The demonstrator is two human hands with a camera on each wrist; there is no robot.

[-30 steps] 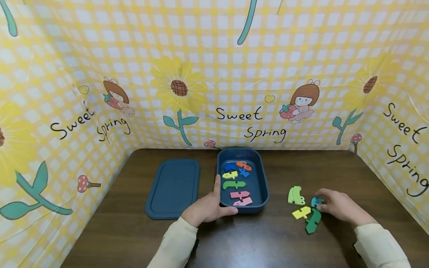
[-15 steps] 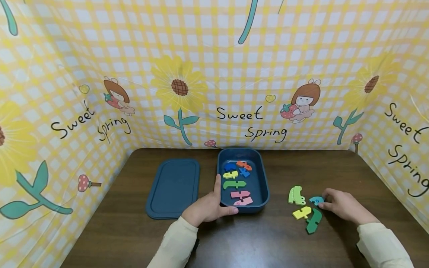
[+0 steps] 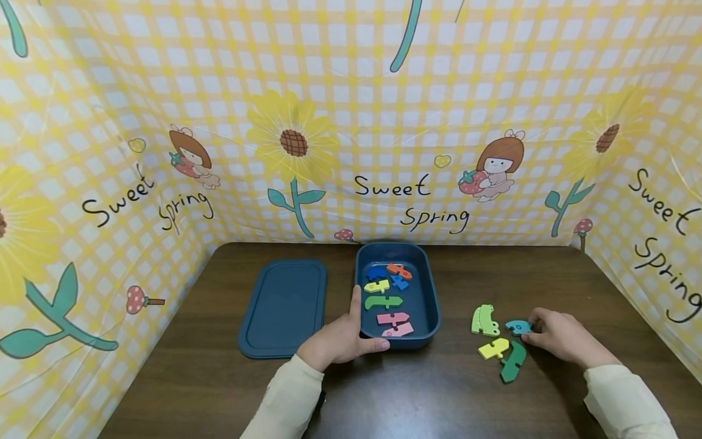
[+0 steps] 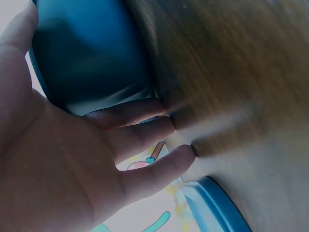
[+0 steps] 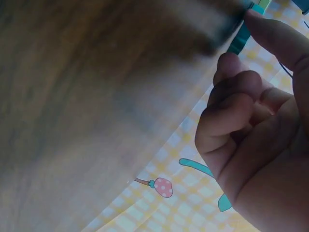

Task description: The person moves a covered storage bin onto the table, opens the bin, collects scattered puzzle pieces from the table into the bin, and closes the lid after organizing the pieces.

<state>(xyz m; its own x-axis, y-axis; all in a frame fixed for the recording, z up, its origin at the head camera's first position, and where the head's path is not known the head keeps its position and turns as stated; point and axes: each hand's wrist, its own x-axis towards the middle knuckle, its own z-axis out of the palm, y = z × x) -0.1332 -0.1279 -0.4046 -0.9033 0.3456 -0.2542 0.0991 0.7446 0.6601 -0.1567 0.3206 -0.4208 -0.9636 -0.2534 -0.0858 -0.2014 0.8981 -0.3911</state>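
My left hand (image 3: 339, 341) rests against the near left side of a dark blue lunch box (image 3: 433, 305), its fingers straight along the wall and the thumb at the front. In the left wrist view the fingers (image 4: 159, 171) reach out toward the table beside the box (image 4: 91, 53). Thumb and forefinger of my right hand (image 3: 562, 335) pinch the right end of a small teal-blue puzzle piece (image 3: 517, 327), low at the table. The other fingers curl into the palm in the right wrist view. Around that piece lie light green (image 3: 485, 321), yellow (image 3: 495, 349) and dark green (image 3: 513, 363) pieces.
Inside the box lie several puzzle pieces, among them an orange one (image 3: 398, 271), a green one (image 3: 384, 302) and a pink one (image 3: 392, 319). Left of it, the blue lid (image 3: 284, 308) lies flat on the brown table (image 3: 428, 396). A yellow checked cloth (image 3: 384, 122) surrounds the table.
My right hand has shifted slightly right, and the teal-blue piece has turned so that more of it shows. The left hand and the box have stayed in place.
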